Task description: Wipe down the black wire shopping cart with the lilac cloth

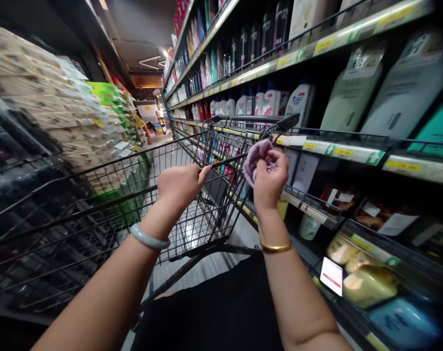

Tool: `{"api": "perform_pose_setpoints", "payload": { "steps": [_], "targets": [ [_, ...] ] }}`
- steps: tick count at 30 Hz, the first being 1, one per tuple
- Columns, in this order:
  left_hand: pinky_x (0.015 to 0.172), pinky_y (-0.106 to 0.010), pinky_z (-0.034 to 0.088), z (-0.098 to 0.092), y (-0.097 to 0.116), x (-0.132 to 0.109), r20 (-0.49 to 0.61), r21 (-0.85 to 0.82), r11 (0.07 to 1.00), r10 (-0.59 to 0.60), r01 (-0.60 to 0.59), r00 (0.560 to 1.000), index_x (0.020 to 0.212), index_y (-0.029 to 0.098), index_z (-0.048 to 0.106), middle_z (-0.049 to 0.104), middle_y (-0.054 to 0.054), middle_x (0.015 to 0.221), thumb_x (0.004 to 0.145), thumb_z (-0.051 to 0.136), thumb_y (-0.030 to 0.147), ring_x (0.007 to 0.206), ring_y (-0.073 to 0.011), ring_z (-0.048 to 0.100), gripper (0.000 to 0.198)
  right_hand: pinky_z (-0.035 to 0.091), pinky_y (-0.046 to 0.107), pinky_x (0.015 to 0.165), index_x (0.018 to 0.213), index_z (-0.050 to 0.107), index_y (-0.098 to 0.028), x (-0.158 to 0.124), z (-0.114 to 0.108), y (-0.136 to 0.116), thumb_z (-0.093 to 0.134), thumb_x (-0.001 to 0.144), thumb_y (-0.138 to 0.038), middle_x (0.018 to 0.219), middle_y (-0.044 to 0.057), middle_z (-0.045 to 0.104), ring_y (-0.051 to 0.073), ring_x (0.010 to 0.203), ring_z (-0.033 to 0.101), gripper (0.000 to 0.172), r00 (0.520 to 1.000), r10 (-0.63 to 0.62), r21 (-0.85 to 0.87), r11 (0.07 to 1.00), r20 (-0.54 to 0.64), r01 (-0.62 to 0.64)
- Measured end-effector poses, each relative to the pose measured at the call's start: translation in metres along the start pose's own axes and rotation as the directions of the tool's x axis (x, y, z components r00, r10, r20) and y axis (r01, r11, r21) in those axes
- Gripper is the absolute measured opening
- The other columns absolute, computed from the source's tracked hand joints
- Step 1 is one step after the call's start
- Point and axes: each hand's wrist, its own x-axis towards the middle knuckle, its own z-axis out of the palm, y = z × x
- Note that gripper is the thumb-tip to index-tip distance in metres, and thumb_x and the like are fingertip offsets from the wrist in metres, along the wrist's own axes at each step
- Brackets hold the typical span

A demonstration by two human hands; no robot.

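Note:
My left hand (181, 184) is wrapped over the top rail of a black wire shopping cart (115, 200), with a pale bangle around the wrist. In my right hand (271, 178) is a bunched purple cloth (256, 158), pinched between curled fingers. That hand is beside the cart's black handle end (285, 123), close to the shelf front. A gold bangle circles the right wrist. The cart's wire basket stretches ahead and to the left; the part of its floor that shows is bare mesh.
On the right, long shelves hold shampoo bottles (269, 102), large green pump bottles (353, 92) and price strips (348, 152). A lit phone-like screen (332, 276) sits by the lower shelf. Stacked packs (27, 92) line the left side. The aisle floor (163, 141) runs ahead between them.

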Motion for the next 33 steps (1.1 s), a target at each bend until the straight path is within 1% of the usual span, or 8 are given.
{"api": "perform_pose_setpoints", "payload": {
  "steps": [4,8,16,20,23,28,30,33],
  "targets": [
    [0.06,-0.036,0.026,0.011,0.001,-0.002,-0.104,0.051,0.998,-0.037,0.043,0.994,0.091,0.022,0.077,0.074,-0.016,0.083,0.098,0.004,0.076,0.079,-0.0316,0.068,0.091,0.052,0.048,0.113,0.125,0.064,-0.023,-0.001,0.008,0.016,0.054,0.089,-0.014,0.126,0.012,0.068,0.025,0.122,0.065,0.038,0.987,-0.068,-0.028,0.997,0.148,0.072],
    [0.06,-0.036,0.021,0.014,0.003,0.0,-0.137,0.084,0.994,-0.057,0.069,0.989,0.087,0.022,0.074,0.071,-0.015,0.08,0.098,0.005,0.076,0.073,-0.0296,0.064,0.089,0.051,0.05,0.114,0.113,0.071,-0.023,-0.027,0.008,0.025,0.061,0.083,-0.01,0.121,0.013,0.067,0.027,0.121,0.062,0.034,0.967,-0.088,0.034,0.996,0.238,0.082],
    [0.063,-0.036,0.02,0.017,0.007,0.003,-0.154,0.05,0.995,-0.079,0.087,0.985,0.086,0.022,0.071,0.067,-0.013,0.078,0.098,0.01,0.076,0.069,-0.0252,0.055,0.082,0.049,0.052,0.115,0.123,0.064,-0.023,-0.041,0.006,0.029,0.059,0.09,-0.015,0.129,0.015,0.056,0.03,0.126,0.057,0.034,0.99,-0.043,-0.137,0.989,0.137,0.062],
    [0.066,-0.036,0.019,0.02,0.005,0.005,-0.173,0.02,0.996,-0.085,0.09,0.981,0.091,0.021,0.074,0.065,-0.013,0.078,0.098,0.011,0.075,0.075,-0.0262,0.056,0.084,0.048,0.052,0.114,0.118,0.069,-0.026,-0.074,0.005,0.022,0.065,0.089,-0.015,0.13,0.012,0.06,0.031,0.128,0.055,0.031,0.895,-0.142,-0.125,0.969,0.423,0.213],
    [0.068,-0.037,0.017,0.021,0.004,0.005,-0.162,-0.006,0.997,-0.071,0.071,0.984,0.095,0.019,0.074,0.066,-0.014,0.082,0.097,0.012,0.077,0.077,-0.0257,0.056,0.085,0.051,0.051,0.109,0.105,0.072,-0.027,-0.069,0.0,0.028,0.063,0.088,-0.011,0.118,0.007,0.064,0.028,0.118,0.058,0.024,0.838,-0.115,-0.093,0.977,0.534,0.193],
    [0.068,-0.038,0.018,0.021,0.004,0.004,-0.147,-0.022,0.997,-0.077,0.074,0.986,0.097,0.018,0.074,0.07,-0.013,0.09,0.098,0.008,0.077,0.082,-0.0239,0.057,0.089,0.045,0.056,0.112,0.106,0.071,-0.024,-0.064,0.0,0.033,0.058,0.091,-0.011,0.12,0.01,0.06,0.03,0.122,0.055,0.023,0.906,0.031,-0.151,0.988,0.422,0.036],
    [0.07,-0.038,0.021,0.02,0.004,0.003,-0.126,-0.031,0.995,-0.094,0.091,0.988,0.102,0.018,0.074,0.071,-0.011,0.091,0.098,0.008,0.078,0.088,-0.0238,0.058,0.089,0.047,0.055,0.109,0.102,0.072,-0.024,-0.081,0.001,0.023,0.062,0.089,-0.013,0.118,0.009,0.063,0.031,0.119,0.055,0.019,0.874,-0.013,-0.128,0.988,0.486,0.086],
    [0.07,-0.037,0.023,0.02,0.001,0.003,-0.121,-0.008,0.995,-0.104,0.104,0.987,0.107,0.021,0.074,0.073,-0.009,0.091,0.099,0.005,0.076,0.092,-0.0232,0.058,0.088,0.049,0.049,0.105,0.098,0.073,-0.026,-0.104,0.002,0.009,0.067,0.087,-0.016,0.116,0.007,0.067,0.029,0.115,0.056,0.016,0.744,-0.143,-0.023,0.978,0.653,0.208]
  ]
}}
